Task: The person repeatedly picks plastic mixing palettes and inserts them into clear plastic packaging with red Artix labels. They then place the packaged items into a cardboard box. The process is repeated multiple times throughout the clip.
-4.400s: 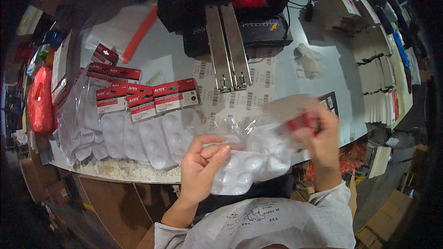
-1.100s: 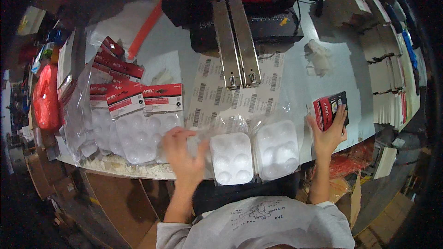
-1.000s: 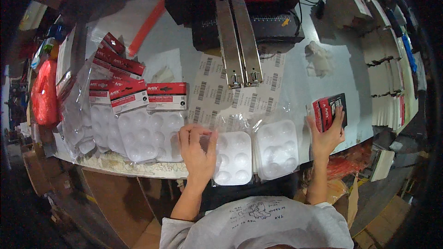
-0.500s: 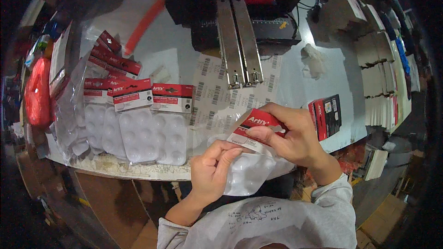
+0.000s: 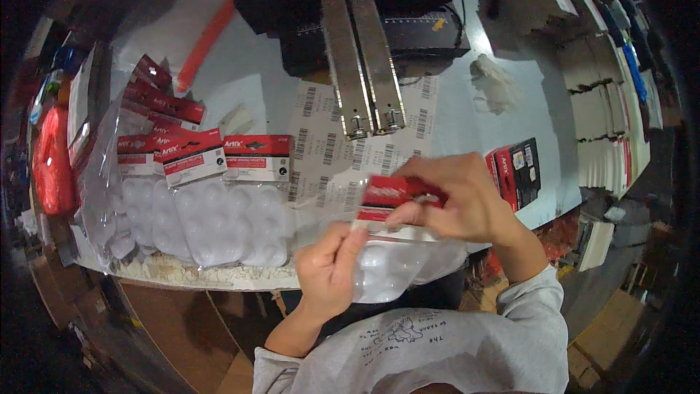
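A red and white header card is between my hands at the table's front edge, with a white plastic paint palette in a clear bag below it. My right hand is closed on the card's right part, thumb in front. At the lower left corner of the card, my left hand pinches the edge where card and bag meet. The card is smeared by motion. Further left lie several finished-looking packs of white palettes under red and white cards, overlapping one another.
Beyond my hands, two long metal arms reach out from a black machine over a barcode label sheet. Stacks of cards line the right side; a small pile of red and black cards lies nearer. A red plastic bundle is far left.
My right hand has shifted slightly, and the card has turned flatter and blurred. The left hand keeps its pinch. The whole view has shifted a little, moving the table things leftward.
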A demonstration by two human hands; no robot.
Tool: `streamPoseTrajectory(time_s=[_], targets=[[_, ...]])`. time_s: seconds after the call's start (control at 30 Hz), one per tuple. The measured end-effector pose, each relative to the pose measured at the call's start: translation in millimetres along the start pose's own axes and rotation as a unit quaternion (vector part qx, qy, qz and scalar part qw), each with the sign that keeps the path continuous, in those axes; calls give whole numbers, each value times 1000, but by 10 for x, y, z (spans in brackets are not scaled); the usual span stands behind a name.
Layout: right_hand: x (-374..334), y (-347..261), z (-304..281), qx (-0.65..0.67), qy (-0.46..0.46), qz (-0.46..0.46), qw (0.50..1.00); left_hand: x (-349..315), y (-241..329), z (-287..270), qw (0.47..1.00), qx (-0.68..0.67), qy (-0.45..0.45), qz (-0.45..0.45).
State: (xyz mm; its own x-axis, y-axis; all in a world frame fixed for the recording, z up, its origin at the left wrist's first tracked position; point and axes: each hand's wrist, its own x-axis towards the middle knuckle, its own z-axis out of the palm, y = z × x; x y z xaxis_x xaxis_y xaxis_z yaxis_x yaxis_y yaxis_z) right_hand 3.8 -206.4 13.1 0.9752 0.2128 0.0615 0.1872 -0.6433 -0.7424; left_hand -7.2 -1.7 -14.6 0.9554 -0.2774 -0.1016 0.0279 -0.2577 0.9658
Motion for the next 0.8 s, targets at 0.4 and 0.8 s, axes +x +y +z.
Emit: streamPoseTrajectory(time_s=[0.4,0.8], targets=[[-320,200,53,438,-76,318,837,72,-175,51,992,-83,79,-58],[110,494,371,522,135,296,789,725,-449,200,995,-24,101,-6]])
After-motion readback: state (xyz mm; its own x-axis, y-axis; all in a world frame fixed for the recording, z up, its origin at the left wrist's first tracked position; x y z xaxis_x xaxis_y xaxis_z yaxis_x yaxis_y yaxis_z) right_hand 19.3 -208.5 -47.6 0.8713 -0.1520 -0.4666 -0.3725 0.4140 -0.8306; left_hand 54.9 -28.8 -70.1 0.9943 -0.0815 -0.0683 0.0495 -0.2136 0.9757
